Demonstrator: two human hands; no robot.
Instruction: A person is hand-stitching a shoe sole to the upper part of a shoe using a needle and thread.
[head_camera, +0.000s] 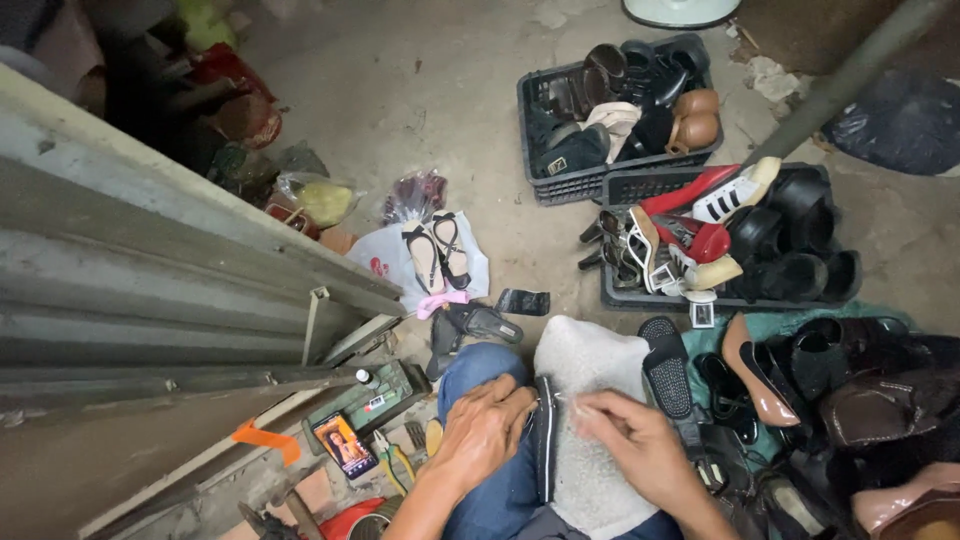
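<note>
Left hand (482, 432) clamps a dark shoe (544, 440) edge-up on the lap, over a white cloth (590, 370). Right hand (640, 445) pinches something tiny just beside it (needle maybe, can't tell). Crates of shoes (615, 110) sit beyond on the floor.

A single head-worn camera looks steeply down from above the seated person's lap. The hands sit close, at the bottom centre of the frame. The view faces forward over the concrete floor (440, 90), reaching two black crates (560, 180) at the top right. A grey metal panel (130, 290) fills the left side. No second view exists.
</note>
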